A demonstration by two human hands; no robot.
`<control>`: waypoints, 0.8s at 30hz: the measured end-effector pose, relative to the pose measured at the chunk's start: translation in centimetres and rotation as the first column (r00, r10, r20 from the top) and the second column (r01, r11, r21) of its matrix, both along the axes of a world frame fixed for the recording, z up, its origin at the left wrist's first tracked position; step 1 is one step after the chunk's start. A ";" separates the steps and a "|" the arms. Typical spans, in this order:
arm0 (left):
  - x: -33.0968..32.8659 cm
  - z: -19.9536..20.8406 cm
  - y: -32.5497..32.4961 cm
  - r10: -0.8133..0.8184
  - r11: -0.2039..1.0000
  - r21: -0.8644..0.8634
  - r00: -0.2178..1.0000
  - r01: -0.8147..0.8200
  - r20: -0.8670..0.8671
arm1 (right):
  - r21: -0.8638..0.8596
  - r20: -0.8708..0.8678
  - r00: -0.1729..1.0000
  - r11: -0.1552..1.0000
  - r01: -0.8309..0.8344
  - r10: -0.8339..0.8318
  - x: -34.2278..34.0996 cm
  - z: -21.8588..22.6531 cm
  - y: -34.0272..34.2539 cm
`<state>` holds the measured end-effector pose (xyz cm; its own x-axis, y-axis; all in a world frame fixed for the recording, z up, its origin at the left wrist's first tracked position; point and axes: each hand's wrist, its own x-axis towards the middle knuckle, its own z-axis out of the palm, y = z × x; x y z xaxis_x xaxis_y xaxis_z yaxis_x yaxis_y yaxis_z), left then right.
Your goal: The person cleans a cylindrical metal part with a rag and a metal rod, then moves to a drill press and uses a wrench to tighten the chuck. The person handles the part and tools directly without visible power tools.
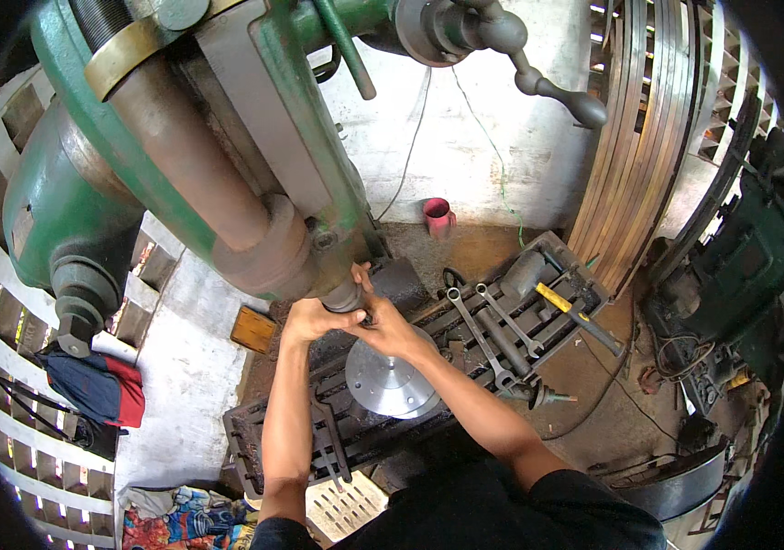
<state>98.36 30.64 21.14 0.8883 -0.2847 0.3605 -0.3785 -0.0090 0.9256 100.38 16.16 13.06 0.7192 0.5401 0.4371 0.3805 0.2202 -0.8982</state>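
Observation:
The large green machine's thick metal spindle (268, 252) slants down from the upper left. At its lower end is a small dark round tool holder (346, 295). My left hand (312, 322) closes round it from the left, thumb across the front. My right hand (385, 324) wraps it from the right, with some fingertips showing behind it. Whatever the fingers cover there is hidden. Directly below my hands a shiny round metal flange (381, 390) with small holes lies on the slotted machine table (254, 431). My right forearm passes over its right side.
Two combination wrenches (479, 335) and a yellow-handled hammer (575, 316) lie on the table's right part. A flat dark bar tool (330, 438) rests beside my left forearm. Beyond stand a red mug (438, 218) and long metal bars (639, 128). A crank handle (548, 84) juts out above.

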 end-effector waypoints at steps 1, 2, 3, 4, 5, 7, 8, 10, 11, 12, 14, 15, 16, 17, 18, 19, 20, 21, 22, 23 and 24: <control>-0.3 0.3 -0.2 0.033 0.999 0.003 0.999 -0.033 0.005 | 0.000 0.038 0.999 1.000 0.015 -0.015 -0.2 0.4 0.0; -0.6 0.6 -0.4 0.062 0.998 0.031 0.998 -0.062 0.018 | 0.007 0.072 0.997 0.999 0.037 -0.038 -0.5 0.9 -0.1; -1.1 0.8 -0.7 0.156 0.986 0.064 0.988 -0.157 0.015 | -0.019 0.079 0.992 0.995 0.099 -0.098 -1.0 1.3 -0.2; -1.8 1.0 -1.1 0.247 0.964 0.096 0.969 -0.247 0.016 | -0.036 0.084 0.982 0.985 0.171 -0.167 -1.7 1.7 -0.4; -2.3 1.3 -1.4 0.334 0.934 0.128 0.943 -0.333 0.020 | -0.057 0.085 0.969 0.970 0.238 -0.233 -2.2 2.1 -0.5; -2.9 1.9 -1.9 0.352 0.936 0.004 0.936 -0.352 -0.022 | 0.087 0.103 0.934 0.938 0.334 -0.342 -3.1 3.1 -0.1; -2.9 2.1 -2.2 0.384 0.922 -0.029 0.922 -0.385 -0.047 | 0.091 0.092 0.927 0.930 0.355 -0.363 -3.3 3.6 0.1; -2.7 2.6 -2.4 0.460 0.888 0.039 0.886 -0.458 -0.062 | 0.152 0.091 0.882 0.882 0.446 -0.462 -3.3 4.8 1.1; -2.6 2.9 -2.3 0.435 0.900 0.048 0.898 -0.433 -0.063 | 0.129 0.105 0.891 0.894 0.428 -0.442 -2.9 5.3 1.2; -2.5 3.2 -2.2 0.399 0.917 0.057 0.915 -0.395 -0.065 | 0.110 0.117 0.898 0.905 0.412 -0.423 -2.5 5.8 1.4; -2.0 3.6 -1.8 0.311 0.950 0.070 0.947 -0.306 -0.079 | 0.063 0.152 0.910 0.922 0.381 -0.386 -1.3 6.5 1.3; -2.1 3.6 -1.7 0.305 0.952 0.066 0.944 -0.299 -0.127 | 0.041 0.112 0.945 0.952 0.304 -0.307 -0.8 6.6 1.0; -2.0 3.6 -1.5 0.299 0.954 0.053 0.941 -0.295 -0.157 | 0.023 0.071 0.971 0.974 0.227 -0.228 -0.3 6.6 0.6; -2.0 3.6 -1.4 0.272 0.962 0.012 0.949 -0.274 -0.158 | -0.018 0.016 0.988 0.988 0.155 -0.155 0.1 6.5 0.3; -1.8 3.5 -1.3 0.276 0.961 0.042 0.946 -0.273 -0.171 | -0.144 -0.040 0.997 0.988 0.053 -0.059 0.9 6.4 -0.3; -1.6 3.5 -1.0 0.260 0.966 0.045 0.953 -0.256 -0.155 | -0.140 -0.046 0.998 0.989 0.038 -0.045 1.2 6.2 -0.3; -1.3 3.5 -0.8 0.254 0.967 0.055 0.955 -0.248 -0.151 | -0.102 -0.023 0.999 0.994 0.046 -0.048 1.7 6.0 -0.3; -1.2 3.4 -0.5 0.236 0.971 0.082 0.962 -0.226 -0.136 | -0.106 -0.024 0.999 0.994 0.036 -0.039 2.1 5.8 -0.1; -1.0 3.5 -0.1 0.228 0.970 0.117 0.964 -0.213 -0.135 | -0.192 -0.191 0.980 0.977 -0.093 0.055 2.8 5.6 -0.4; -0.9 3.5 0.3 0.222 0.968 0.153 0.966 -0.201 -0.135 | -0.184 -0.162 0.980 0.972 -0.146 0.116 3.5 5.4 -0.3; -0.8 3.6 0.6 0.216 0.964 0.189 0.967 -0.189 -0.136 | -0.210 -0.152 0.970 0.953 -0.218 0.189 4.4 5.2 -0.2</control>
<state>97.54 31.21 24.74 0.9745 -0.1392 0.1762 -0.2055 -0.2364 0.9497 104.74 15.94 18.28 0.6261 0.7538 0.1996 0.2265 0.0691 -0.9715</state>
